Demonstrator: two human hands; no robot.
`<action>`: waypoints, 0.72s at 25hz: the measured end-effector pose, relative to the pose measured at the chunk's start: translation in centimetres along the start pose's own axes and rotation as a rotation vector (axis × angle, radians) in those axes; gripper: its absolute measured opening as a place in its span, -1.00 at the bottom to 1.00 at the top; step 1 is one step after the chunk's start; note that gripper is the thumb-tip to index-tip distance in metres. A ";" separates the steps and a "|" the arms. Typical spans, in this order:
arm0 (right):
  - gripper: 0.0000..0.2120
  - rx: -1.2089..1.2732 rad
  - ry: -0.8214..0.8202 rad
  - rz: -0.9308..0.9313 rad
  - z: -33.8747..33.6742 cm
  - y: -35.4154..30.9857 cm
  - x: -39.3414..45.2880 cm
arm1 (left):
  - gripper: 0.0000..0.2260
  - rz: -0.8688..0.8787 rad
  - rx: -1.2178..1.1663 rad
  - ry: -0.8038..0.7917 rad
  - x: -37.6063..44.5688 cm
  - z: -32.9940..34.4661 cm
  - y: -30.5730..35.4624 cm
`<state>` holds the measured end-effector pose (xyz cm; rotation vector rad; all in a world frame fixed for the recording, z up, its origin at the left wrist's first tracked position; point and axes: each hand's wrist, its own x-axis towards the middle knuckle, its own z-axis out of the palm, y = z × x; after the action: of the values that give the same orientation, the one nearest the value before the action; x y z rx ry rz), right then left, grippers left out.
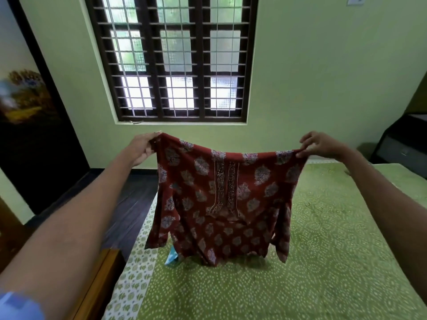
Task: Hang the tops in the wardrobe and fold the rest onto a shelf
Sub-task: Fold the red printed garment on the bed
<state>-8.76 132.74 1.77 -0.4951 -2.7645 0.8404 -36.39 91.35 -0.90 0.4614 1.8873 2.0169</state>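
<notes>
Both forearms are stretched forward from the lower corners of the view, a blurred blue band being seen at the left wrist. At the left hand (pixel 141 147) the grip is closed on one shoulder of a red printed top (pixel 221 199), the cloth being pinched between thumb and fingers. At the right hand (pixel 320 145) the other shoulder is pinched by thumb and fingertips, while the remaining fingers are held loosely raised. By these two grips the top is held spread out in the air above the bed (pixel 323 250), its front placket turned to the camera, its sleeves hanging at either side and its hem touching or nearly touching the green patterned bedsheet (pixel 254 292). A small light blue item (pixel 171 258) is partly hidden behind the lower left edge of the top, and what it is cannot be told. Behind, a barred window (pixel 172 58) is set in the green wall (pixel 323 77), and a dark wardrobe door with a picture (pixel 27 98) is seen at the left
</notes>
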 end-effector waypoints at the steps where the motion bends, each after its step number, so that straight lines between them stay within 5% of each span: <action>1: -0.94 0.201 -0.061 0.028 -0.3 0.0 -0.4 | -0.86 -0.052 -0.078 -0.071 0.0 -0.5 0.1; 4: -0.88 0.720 -0.069 0.217 1.8 -0.3 0.1 | -0.87 -0.151 -0.240 0.018 0.0 1.0 0.3; 7: -0.77 0.828 0.158 0.425 6.7 -1.8 2.4 | -0.89 -0.123 0.134 0.296 0.0 6.0 -0.8; 13: -0.76 1.097 -0.058 0.315 12.2 -10.6 2.8 | -0.86 0.297 0.585 -0.131 -1.6 16.3 -2.4; 15: -0.77 1.074 0.024 0.296 12.2 -12.3 3.4 | -0.81 0.363 0.604 -0.277 -2.1 17.8 -1.7; 18: -0.79 1.034 0.106 0.295 11.7 -13.0 3.5 | -0.66 0.452 0.771 -0.293 -2.0 18.3 -1.0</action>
<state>-18.77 118.06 0.01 -0.6736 -1.7944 2.0138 -26.20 106.71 -0.68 1.3946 2.4553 1.2325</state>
